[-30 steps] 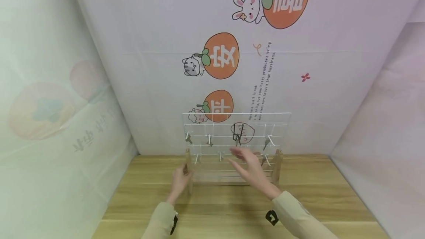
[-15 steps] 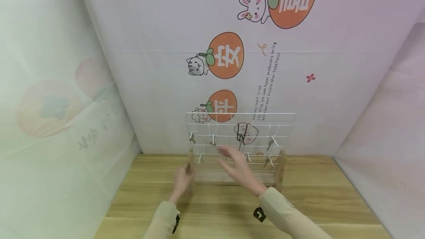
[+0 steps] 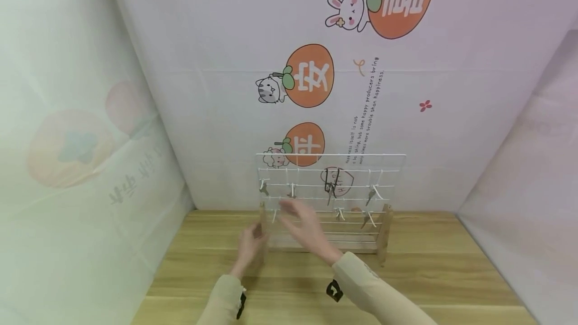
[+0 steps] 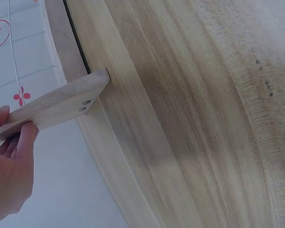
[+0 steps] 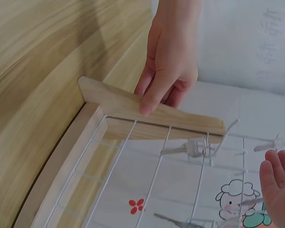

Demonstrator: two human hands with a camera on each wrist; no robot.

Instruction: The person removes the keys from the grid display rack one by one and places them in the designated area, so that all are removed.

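Note:
A white wire grid rack (image 3: 379, 155) stands in wooden supports, with several keys (image 3: 371, 194) hanging from its hooks. My left hand (image 3: 249, 250) grips the wooden side post (image 5: 123, 102) at the rack's left end, thumb on one face and fingers on the other in the left wrist view. My right hand (image 3: 307, 227), slightly blurred, is raised before the left half of the grid with relaxed fingers and nothing in them. In the right wrist view its fingers (image 5: 270, 173) are close to a hanging key (image 5: 270, 144); another key (image 5: 194, 147) hangs nearer the post.
A black wire piece (image 3: 331, 177) hangs on the upper middle of the grid. The right wooden post (image 3: 384, 232) stands on the wood-grain table (image 3: 289, 295). Printed white cloth walls (image 3: 217, 114) enclose the back and sides.
My right hand has moved left across the front of the rack, from the middle hooks toward the left ones. My left hand stays on the side post; the head view has shifted slightly.

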